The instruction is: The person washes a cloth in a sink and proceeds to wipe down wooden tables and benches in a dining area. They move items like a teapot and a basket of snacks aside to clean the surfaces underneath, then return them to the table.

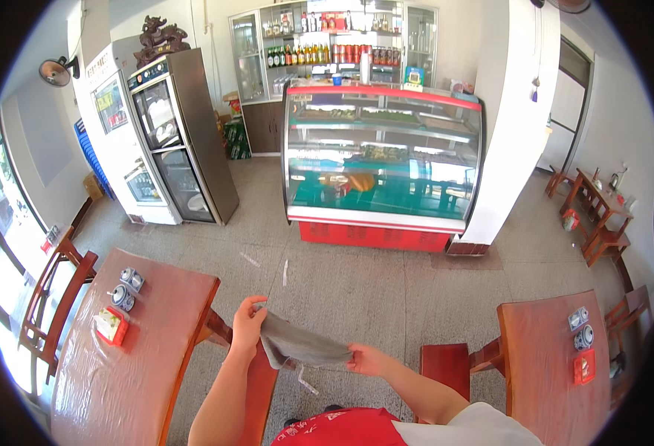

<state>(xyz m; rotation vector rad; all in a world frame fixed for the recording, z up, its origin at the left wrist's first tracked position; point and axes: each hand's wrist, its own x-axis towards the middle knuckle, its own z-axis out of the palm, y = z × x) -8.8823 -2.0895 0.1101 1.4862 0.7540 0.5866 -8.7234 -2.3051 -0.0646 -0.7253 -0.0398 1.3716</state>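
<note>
A grey cloth [304, 341] is stretched between my two hands, over the floor between two dining tables. My left hand [249, 322] pinches its upper left corner between thumb and fingers. At the lower right end, my right hand [365, 359] grips the other edge. Between them the cloth sags a little, and a white tag [308, 381] dangles beneath it. Part of a wooden bench [260, 384] shows beside and below my left forearm.
Film-covered wooden tables stand left [154, 312] and right [550, 334], bearing tissue boxes and patterned jars. A wooden stool [445, 365] adjoins the right table. Ahead are a glass display case [383, 167], a dish cabinet [193, 134] and a bottle shelf [304, 67]. Speckled floor [360, 284] lies between.
</note>
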